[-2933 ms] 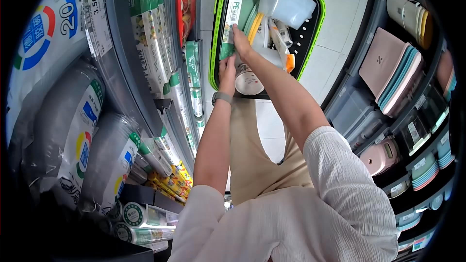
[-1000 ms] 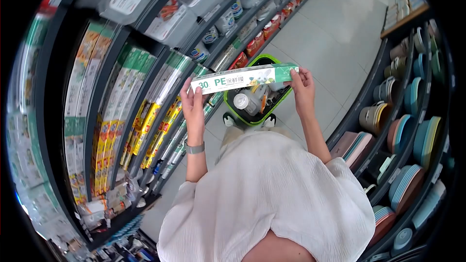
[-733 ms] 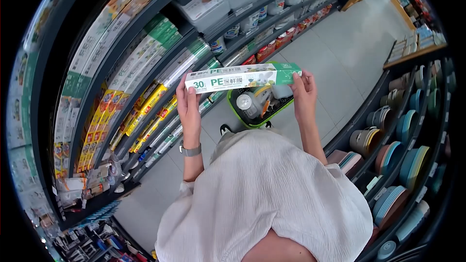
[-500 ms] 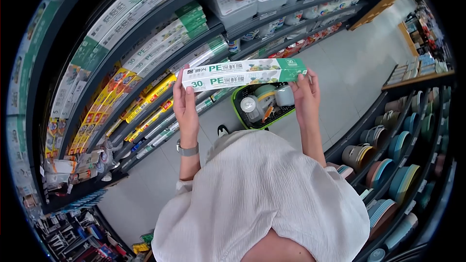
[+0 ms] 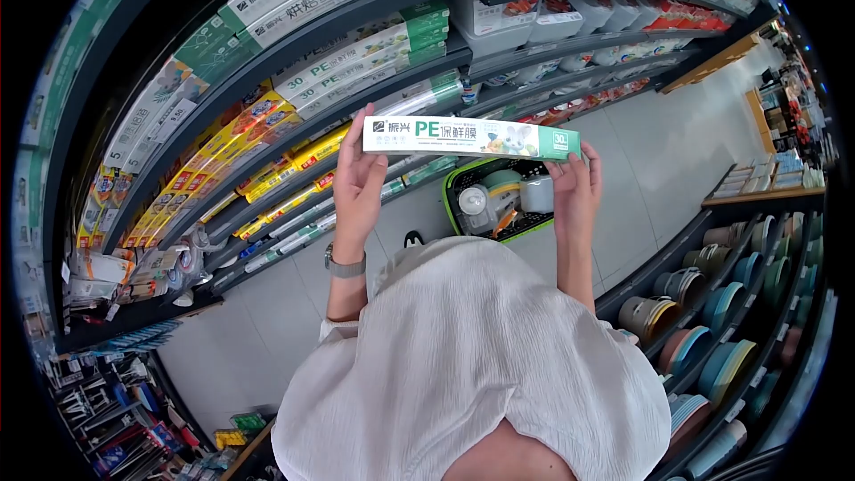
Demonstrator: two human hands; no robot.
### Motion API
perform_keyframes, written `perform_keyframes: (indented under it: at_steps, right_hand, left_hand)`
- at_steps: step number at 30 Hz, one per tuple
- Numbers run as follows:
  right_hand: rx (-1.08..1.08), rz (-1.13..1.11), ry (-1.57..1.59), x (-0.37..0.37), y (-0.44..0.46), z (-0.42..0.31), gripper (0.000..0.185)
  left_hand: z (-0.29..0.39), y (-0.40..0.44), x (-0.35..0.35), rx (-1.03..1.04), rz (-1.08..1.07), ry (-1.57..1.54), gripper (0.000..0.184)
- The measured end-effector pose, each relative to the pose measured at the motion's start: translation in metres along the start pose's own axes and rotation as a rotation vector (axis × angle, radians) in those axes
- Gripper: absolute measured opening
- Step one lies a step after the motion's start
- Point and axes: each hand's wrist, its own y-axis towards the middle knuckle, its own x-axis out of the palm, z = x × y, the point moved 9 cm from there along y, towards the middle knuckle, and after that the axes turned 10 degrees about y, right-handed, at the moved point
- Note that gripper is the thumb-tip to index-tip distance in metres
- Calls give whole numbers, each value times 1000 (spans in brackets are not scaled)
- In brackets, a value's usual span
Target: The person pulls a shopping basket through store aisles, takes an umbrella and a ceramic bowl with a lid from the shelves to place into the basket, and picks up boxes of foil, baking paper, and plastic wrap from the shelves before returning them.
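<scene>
A long white and green cling film box [image 5: 463, 137] is held level in front of me, its printed front face showing. My left hand [image 5: 359, 191] grips the box's left end, thumb in front and fingers behind; a watch is on that wrist. At the green right end, my right hand [image 5: 577, 196] has its fingers closed on the lower corner. Below and beyond the box, a black basket with a green rim [image 5: 527, 230] stands on the floor. Inside it are a clear container with a white lid [image 5: 473, 203], a pale grey container [image 5: 537, 194] and an orange item.
Stocked shelves curve along the left and front, with more cling film boxes [image 5: 356, 76], yellow boxes [image 5: 214, 165] and plastic food containers [image 5: 503, 22]. On the right, racks hold stacked bowls [image 5: 726, 370]. Tiled floor [image 5: 623, 156] runs between them.
The cling film box has turned in my hands: two of its long faces showed before, now mainly one does. My view has shifted, and both hands keep hold of the ends.
</scene>
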Motion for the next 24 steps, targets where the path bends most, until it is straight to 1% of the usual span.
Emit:
perform_keyframes:
  at_steps: [4, 8, 14, 19, 21, 22, 24]
  right_hand:
    - [-21, -33, 43, 16, 0, -1, 28]
    - [-39, -44, 36, 25, -5, -4, 34]
    - [-16, -44, 86, 31, -9, -3, 33]
    - [-28, -53, 77, 30, -11, -1, 36]
    - [-10, -77, 64, 29, -12, 1, 42]
    - [-8, -78, 64, 29, -12, 1, 42]
    - [-2, -49, 59, 28, -13, 1, 40]
  left_hand:
    - [2, 2, -2, 12, -54, 21, 67]
    - [5, -1, -2, 8, -74, 6, 64]
    - [6, -2, -8, 35, -4, 53, 54]
    - [3, -5, -12, -25, 28, 12, 50]
    - [-2, -7, -15, -77, 51, -19, 51]
    - [-7, -7, -18, -120, 72, -50, 51]
    - [-11, -9, -23, -114, 96, -6, 49]
